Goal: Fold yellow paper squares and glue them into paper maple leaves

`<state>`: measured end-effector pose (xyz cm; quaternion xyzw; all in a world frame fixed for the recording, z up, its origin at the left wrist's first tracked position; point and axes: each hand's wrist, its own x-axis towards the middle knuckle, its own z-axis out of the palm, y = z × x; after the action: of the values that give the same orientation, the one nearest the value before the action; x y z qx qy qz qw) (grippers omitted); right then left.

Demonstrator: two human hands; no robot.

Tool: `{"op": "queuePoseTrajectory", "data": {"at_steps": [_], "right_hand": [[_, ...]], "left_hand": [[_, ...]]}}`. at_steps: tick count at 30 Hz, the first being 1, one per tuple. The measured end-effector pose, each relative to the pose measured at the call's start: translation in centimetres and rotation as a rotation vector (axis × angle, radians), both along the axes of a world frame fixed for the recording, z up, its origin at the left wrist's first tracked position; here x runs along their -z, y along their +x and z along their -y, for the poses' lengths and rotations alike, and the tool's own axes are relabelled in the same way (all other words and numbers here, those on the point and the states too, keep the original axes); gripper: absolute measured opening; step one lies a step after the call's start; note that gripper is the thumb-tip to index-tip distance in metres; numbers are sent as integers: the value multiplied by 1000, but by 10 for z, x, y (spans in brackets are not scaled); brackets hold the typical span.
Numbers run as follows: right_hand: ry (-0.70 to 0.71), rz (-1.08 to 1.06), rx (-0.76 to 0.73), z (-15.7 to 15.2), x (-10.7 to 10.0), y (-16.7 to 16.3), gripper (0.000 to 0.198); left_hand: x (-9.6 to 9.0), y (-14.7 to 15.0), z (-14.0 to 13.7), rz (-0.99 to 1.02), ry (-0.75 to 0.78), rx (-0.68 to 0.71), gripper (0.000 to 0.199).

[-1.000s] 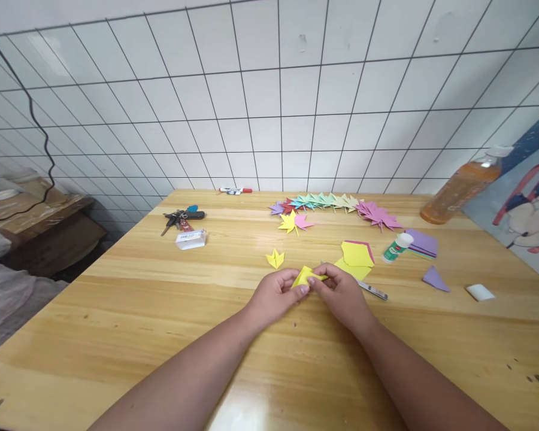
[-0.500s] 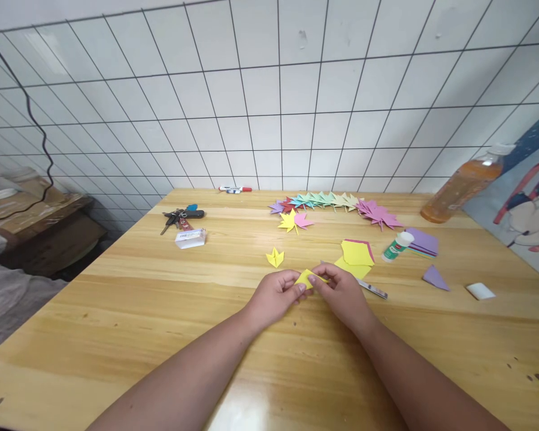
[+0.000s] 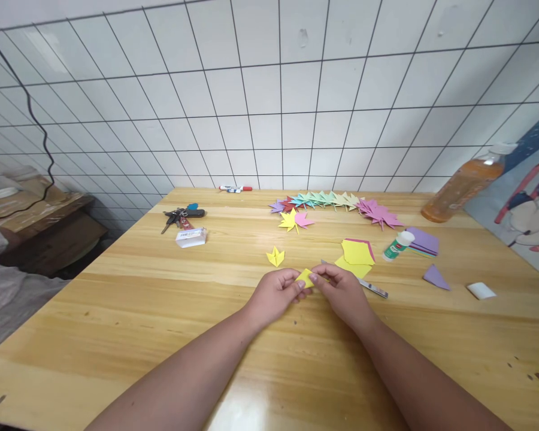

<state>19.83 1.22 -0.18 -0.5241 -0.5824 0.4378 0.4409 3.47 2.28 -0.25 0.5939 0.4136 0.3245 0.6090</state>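
Between my two hands is a small folded piece of yellow paper (image 3: 305, 278), raised slightly over the wooden table. My left hand (image 3: 276, 293) pinches its left side, thumb on top. My right hand (image 3: 342, 292) grips the right side between thumb and fingers, which partly cover the paper. Just beyond lies a folded yellow paper piece with several points (image 3: 275, 257). Yellow paper sheets (image 3: 358, 252) are stacked past my right hand. A thin cutter-like tool (image 3: 372, 288) sticks out from beneath that hand; its middle is hidden.
Folded paper leaves (image 3: 326, 200) line the back, with a yellow-and-pink one (image 3: 290, 220) before them. Rightward are a glue stick (image 3: 397, 246), purple sheets (image 3: 424, 240), a purple triangle (image 3: 436, 277), a white block (image 3: 481, 291) and a leaning bottle (image 3: 467, 185). Keys (image 3: 179, 218) and a small box (image 3: 191, 237) lie left.
The yellow paper in my hands has shifted slightly, and less of its right side shows past my right thumb. Both hands keep their hold in nearly the same place.
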Motion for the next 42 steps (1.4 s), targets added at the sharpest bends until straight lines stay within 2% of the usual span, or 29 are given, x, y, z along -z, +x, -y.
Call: {"op": "queuePoseTrajectory", "data": {"at_steps": [7,12,15,21,32,37,42], "right_hand": [[13,37,11,0,1,1,16],[27,119,13,1,-1,1,16],[24,147,-5,2,-2,0,16],[59,198,-67,5,-5,-3,16],[106,287,-82,7,-8,-4,14],[9,241,-10,7,-8,-4,15],[-25,74,-13,4,-5,0,18]], "left_hand": [[4,1,0,-4,15,-23,30],[6,-1,-2,-64,222,-186,21],[3,-3,-4,-94,299,-209,18],[5,-3,-3,-131,299,-180,17],[3,-8,-1,-277,389,-90,18],[3,-9,-3,-234,305,-116,21],[-3,-10,0,-370,496,-30,14]]}}
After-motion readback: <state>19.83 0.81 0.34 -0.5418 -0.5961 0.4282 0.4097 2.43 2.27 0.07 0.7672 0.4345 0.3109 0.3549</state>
